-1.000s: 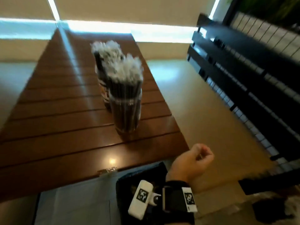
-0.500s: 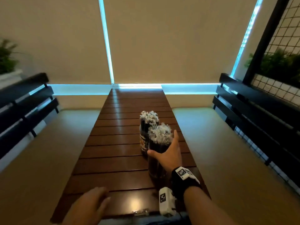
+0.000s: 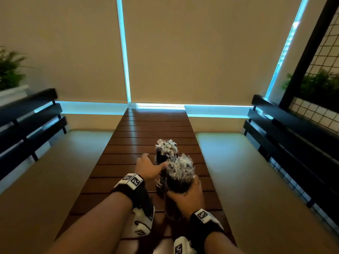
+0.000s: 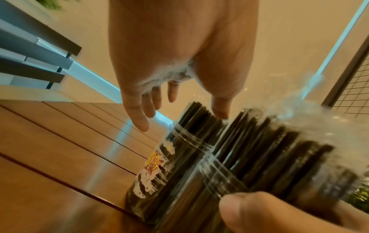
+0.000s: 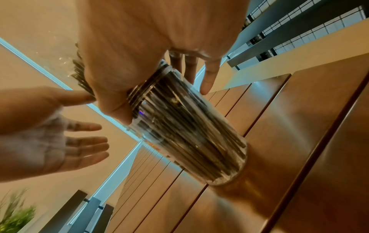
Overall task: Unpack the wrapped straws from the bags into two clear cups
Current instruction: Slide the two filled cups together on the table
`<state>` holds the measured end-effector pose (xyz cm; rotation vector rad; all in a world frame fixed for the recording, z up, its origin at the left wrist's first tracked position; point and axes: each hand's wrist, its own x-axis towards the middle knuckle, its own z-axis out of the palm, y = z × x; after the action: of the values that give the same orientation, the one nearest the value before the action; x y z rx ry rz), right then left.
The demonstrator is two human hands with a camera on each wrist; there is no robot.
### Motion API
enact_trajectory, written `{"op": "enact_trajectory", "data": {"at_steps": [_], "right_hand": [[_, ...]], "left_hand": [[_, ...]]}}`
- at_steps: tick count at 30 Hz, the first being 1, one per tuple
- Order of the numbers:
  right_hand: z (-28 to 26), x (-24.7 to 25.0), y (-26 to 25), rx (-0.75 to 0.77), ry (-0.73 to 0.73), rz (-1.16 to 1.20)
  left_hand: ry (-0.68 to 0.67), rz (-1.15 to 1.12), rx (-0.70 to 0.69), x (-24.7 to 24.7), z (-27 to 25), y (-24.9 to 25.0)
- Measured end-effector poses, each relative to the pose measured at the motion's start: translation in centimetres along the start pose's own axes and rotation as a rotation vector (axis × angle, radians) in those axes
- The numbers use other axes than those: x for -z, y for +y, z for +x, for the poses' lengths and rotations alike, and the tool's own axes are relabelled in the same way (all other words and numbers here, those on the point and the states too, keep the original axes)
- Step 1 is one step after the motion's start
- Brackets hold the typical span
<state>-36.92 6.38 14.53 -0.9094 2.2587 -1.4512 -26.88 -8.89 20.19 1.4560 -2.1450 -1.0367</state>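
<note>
Two clear cups packed with dark wrapped straws stand close together on the slatted wooden table (image 3: 128, 147). My right hand (image 3: 183, 188) grips the near cup (image 3: 178, 184) just below its rim, thumb on the left and fingers round the right side; the right wrist view shows the near cup (image 5: 189, 134) standing on the table. The far cup (image 3: 161, 173) carries a printed label (image 4: 155, 165). My left hand (image 3: 156, 163) reaches beside it with straight fingers, its thumb touching the straws. The left hand (image 4: 179, 116) holds nothing.
Dark slatted benches (image 3: 27, 125) run along both sides, with cream seat cushions (image 3: 238, 171) flanking the table. Plants (image 3: 9, 70) stand at the far left and behind a wire grid (image 3: 321, 79) on the right. Closed blinds fill the back wall.
My right hand rose from below the table edge and took hold of the near cup. My left hand then moved forward from the table's front edge to the far cup.
</note>
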Motion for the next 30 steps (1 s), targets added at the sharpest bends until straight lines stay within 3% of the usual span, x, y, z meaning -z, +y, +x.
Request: {"op": "enact_trajectory", "data": {"at_steps": [6,8,10,14,19,30], "right_hand": [[2.0,1.0,0.9,0.013,0.062,0.01],[2.5,0.7,0.8,0.003,0.056,0.009],[3.0,0.3,0.6,0.0,0.05,0.002],[4.9,-0.7,0.2,-0.013,0.04,0.014],[7.2,-2.3,-0.8,-0.003,0.155,-0.012],[16.1,-12.2,-5.7,0.017,0.026,-0.032]], "left_hand": [[0.08,-0.09,-0.025,-5.7,8.8,-1.8],[0.06,-0.126,-0.031,-7.2,9.5,-1.6],[0.038,-0.157,-0.038,-6.0,6.5,0.8],[0.098,-0.255,0.032,-5.1,6.2,1.1],[0.208,-0.285,0.107,-1.1,7.9,-1.8],[0.241,-0.248,0.108,3.6,13.9,-5.9]]}}
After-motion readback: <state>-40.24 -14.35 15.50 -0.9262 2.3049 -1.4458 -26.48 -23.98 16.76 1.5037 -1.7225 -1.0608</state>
